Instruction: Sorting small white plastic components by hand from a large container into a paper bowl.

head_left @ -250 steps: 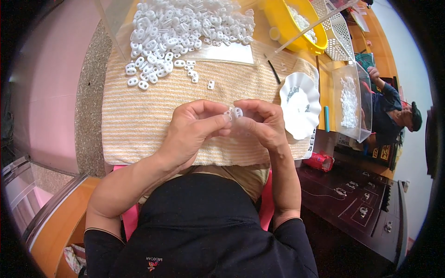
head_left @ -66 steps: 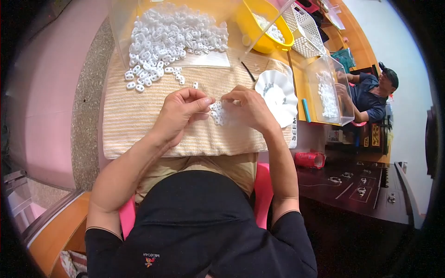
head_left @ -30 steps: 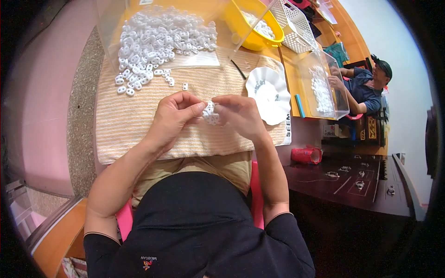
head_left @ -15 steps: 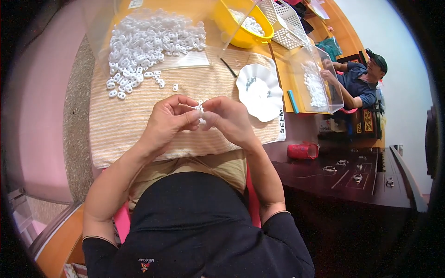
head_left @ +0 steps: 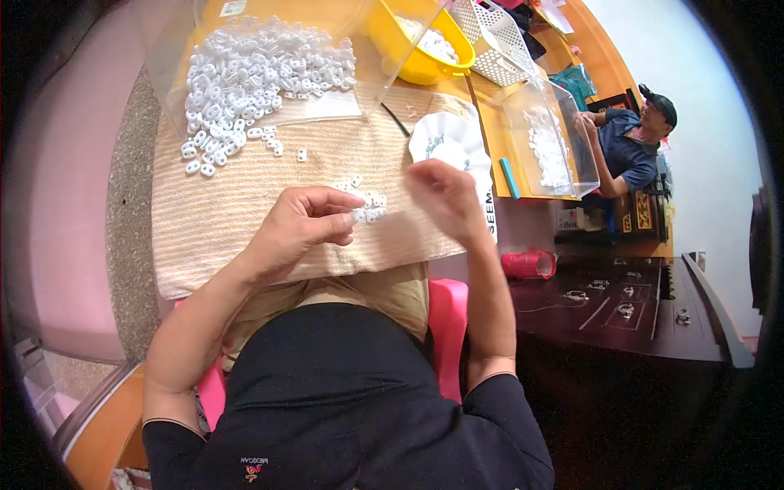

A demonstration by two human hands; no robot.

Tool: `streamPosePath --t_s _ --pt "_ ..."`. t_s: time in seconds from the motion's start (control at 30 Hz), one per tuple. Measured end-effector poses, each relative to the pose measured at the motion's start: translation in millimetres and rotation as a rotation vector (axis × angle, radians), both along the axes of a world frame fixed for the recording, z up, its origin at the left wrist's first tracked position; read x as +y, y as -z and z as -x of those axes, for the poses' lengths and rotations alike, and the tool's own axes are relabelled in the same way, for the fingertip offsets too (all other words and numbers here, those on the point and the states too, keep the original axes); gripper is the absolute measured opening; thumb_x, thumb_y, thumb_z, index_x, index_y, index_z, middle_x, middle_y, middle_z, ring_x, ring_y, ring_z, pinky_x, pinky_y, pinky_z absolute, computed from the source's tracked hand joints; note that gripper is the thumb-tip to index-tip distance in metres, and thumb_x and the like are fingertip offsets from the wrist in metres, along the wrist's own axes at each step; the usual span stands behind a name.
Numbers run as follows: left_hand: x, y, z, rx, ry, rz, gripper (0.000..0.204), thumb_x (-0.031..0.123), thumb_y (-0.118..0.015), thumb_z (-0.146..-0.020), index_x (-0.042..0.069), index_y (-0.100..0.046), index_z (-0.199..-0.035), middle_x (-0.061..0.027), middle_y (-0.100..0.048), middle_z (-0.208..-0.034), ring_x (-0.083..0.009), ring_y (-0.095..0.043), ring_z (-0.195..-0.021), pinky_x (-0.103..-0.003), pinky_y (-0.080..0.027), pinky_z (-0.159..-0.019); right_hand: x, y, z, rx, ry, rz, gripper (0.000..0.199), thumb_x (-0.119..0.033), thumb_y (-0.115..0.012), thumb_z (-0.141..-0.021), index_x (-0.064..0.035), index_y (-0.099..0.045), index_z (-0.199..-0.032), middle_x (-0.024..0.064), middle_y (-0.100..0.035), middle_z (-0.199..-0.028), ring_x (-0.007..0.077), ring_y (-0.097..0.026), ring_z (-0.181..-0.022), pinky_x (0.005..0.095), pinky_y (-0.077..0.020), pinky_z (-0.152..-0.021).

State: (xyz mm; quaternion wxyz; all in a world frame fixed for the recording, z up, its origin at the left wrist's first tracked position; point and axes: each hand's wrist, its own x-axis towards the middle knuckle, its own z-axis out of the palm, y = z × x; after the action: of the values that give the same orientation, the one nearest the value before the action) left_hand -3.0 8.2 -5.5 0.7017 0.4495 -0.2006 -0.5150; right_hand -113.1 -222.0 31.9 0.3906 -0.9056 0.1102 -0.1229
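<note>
Left hand (head_left: pixel 298 229) curled, fingertips pinching small white plastic pieces (head_left: pixel 369 207) over the striped cloth (head_left: pixel 245 196), right hand (head_left: pixel 445 196) raised beside them, blurred, fingers loosely bent, holding nothing visible

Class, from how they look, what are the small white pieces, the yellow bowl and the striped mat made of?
White pieces: probably moulded plastic; identical shapes, smooth with a slight sheen. Yellow bowl: likely plastic; bright uniform colour, glossy rim. Striped mat: seemingly woven cloth; fine ribbed lines, matte, soft-looking edge.
</note>
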Motion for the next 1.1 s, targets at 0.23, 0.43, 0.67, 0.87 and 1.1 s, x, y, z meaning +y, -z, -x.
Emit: streamPosePath --t_s 0.23,0.43,0.67,0.87,1.1 --pt "-2 0 4 0.034 0.012 0.024 0.025 0.009 -0.059 -0.093 0.001 -0.061 -0.116 -0.0004 -0.059 -0.097 -0.0076 -0.059 -0.086 -0.028 -0.056 -0.081 -68 -24 -1 0.282 0.11 0.614 0.022 -0.008 -0.066 -0.078 -0.0006 -0.067 -0.099 0.0171 -0.068 -0.085 0.0329 -0.066 -0.083 0.0393 -0.051 -0.076" --pt "-2 -2 4 0.095 0.007 0.02 0.023 0.01 -0.057 -0.094 0.002 -0.058 -0.116 -0.0001 -0.057 -0.095 -0.0071 -0.057 -0.085 -0.029 -0.055 -0.083 -79 -16 -9 0.417 0.061 0.68 0.024 -0.007 -0.061 -0.078 -0.0007 -0.067 -0.1 0.0203 -0.067 -0.09 0.0356 -0.064 -0.087 0.0411 -0.0497 -0.078" --pt "-1 -5 2 0.157 -0.018 0.008 0.02 0.009 -0.057 -0.094 0.003 -0.056 -0.113 -0.0016 -0.056 -0.097 -0.0084 -0.057 -0.086 -0.029 -0.054 -0.084 -83 -8 -14 0.453 0.04 0.689 0.019 -0.006 -0.057 -0.075 -0.0015 -0.07 -0.087 0.0233 -0.066 -0.085 0.0372 -0.065 -0.085 0.0434 -0.0498 -0.079" --pt "-2 -3 1 0.253 -0.066 0.022 0.019 0.006 -0.059 -0.092 0.003 -0.056 -0.111 -0.0026 -0.057 -0.096 -0.0101 -0.06 -0.085 -0.028 -0.056 -0.082 -75 -4 -14 0.46 0.086 0.649 0.019 -0.009 -0.057 -0.075 -0.0003 -0.07 -0.086 0.0223 -0.066 -0.08 0.0375 -0.064 -0.082 0.0418 -0.0502 -0.074" --pt "-1 3 1 0.312 -0.143 0.038 0.02 0.004 -0.064 -0.088 0.0 -0.057 -0.106 -0.0048 -0.059 -0.097 -0.0126 -0.062 -0.087 -0.029 -0.057 -0.084 -38 -3 -4 0.085 0.032 0.307 0.013 -0.003 -0.063 -0.079 0.0006 -0.068 -0.091 0.0145 -0.067 -0.082 0.0221 -0.066 -0.071 0.0301 -0.0507 -0.068"
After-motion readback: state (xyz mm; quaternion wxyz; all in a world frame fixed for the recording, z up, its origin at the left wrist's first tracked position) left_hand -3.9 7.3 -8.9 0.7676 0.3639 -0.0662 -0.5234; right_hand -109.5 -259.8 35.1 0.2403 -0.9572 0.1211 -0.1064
